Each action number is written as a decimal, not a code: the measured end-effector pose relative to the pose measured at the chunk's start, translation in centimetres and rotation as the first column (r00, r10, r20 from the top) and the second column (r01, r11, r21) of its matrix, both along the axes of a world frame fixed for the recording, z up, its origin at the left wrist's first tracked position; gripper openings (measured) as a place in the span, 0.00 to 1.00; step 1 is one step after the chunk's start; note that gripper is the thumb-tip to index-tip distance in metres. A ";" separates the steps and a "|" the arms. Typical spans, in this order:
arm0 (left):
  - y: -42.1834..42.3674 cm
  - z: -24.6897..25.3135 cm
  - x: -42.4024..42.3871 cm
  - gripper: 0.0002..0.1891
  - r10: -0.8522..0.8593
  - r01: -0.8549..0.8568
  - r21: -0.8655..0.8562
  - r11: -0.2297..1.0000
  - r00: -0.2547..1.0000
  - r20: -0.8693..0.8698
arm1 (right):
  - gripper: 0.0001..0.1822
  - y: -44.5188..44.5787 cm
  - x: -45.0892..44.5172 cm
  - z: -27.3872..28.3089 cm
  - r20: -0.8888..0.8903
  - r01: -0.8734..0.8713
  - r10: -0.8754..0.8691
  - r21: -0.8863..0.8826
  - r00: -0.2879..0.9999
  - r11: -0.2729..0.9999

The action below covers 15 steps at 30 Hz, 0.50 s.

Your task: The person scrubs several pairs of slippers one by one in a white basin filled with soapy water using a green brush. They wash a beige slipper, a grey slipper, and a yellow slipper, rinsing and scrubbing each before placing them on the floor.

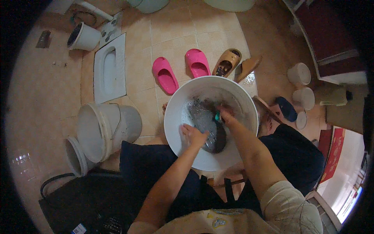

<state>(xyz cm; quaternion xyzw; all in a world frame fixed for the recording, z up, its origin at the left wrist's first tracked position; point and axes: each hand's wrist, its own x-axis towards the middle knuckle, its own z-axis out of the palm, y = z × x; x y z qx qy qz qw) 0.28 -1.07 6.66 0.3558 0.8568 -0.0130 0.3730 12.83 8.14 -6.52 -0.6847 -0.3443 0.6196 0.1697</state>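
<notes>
A large white plastic bucket [251, 128] stands between the person's knees. Inside it lies a dark slipper or shoe sole [204, 120], wet and with some suds; its exact kind cannot be told. My left hand [192, 135] rests against its lower left edge, fingers spread towards the bucket's wall; whether it grips the footwear is not plain. My right hand [226, 114] is closed on a green-handled tool [217, 116], seemingly a brush, at the footwear's upper right side. The tool's head is blurred and mostly hidden by the hand.
Pink slippers [165, 76] and brown slippers [228, 63] line the tiled floor beyond the bucket. White buckets [92, 131] lie tipped at left, near a squat toilet [110, 70]. At right are a dark blue slipper [286, 108] and several white tubs [299, 73].
</notes>
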 end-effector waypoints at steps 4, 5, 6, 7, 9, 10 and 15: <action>1.8 -6.6 -4.7 0.44 0.381 -0.476 0.002 0.880 0.707 0.596 | 0.28 -0.8 -3.5 3.7 0.282 -0.287 0.276 -0.002 0.919 0.958; 1.7 -9.3 -6.2 0.44 0.542 -0.658 -0.047 0.751 0.576 0.612 | 0.28 -0.9 -4.8 4.8 0.360 -0.382 0.358 -0.006 0.861 0.924; 2.2 -11.1 -6.8 0.44 0.660 -0.798 -0.104 0.594 0.410 0.629 | 0.28 -0.6 -5.2 5.3 0.448 -0.461 0.419 -0.016 0.790 0.887; 3.7 -10.9 -5.2 0.44 0.614 -0.677 -0.116 0.727 0.565 0.551 | 0.28 -0.3 -4.0 4.8 0.556 -0.511 0.453 -0.059 0.697 0.858; 5.6 -10.1 -2.5 0.45 0.415 -0.377 -0.175 0.910 0.822 0.389 | 0.28 -1.3 -2.5 3.2 0.663 -0.528 0.311 0.150 0.681 0.836; 5.4 -10.2 -2.3 0.44 0.538 -0.525 -0.184 0.831 0.675 0.505 | 0.29 -2.1 -3.3 4.2 0.683 -0.551 0.254 0.258 0.685 0.794; 4.3 -11.9 -2.0 0.42 0.644 -0.803 -0.278 0.527 0.164 0.747 | 0.28 -6.4 -6.8 11.0 0.603 -0.670 0.389 0.354 0.697 0.652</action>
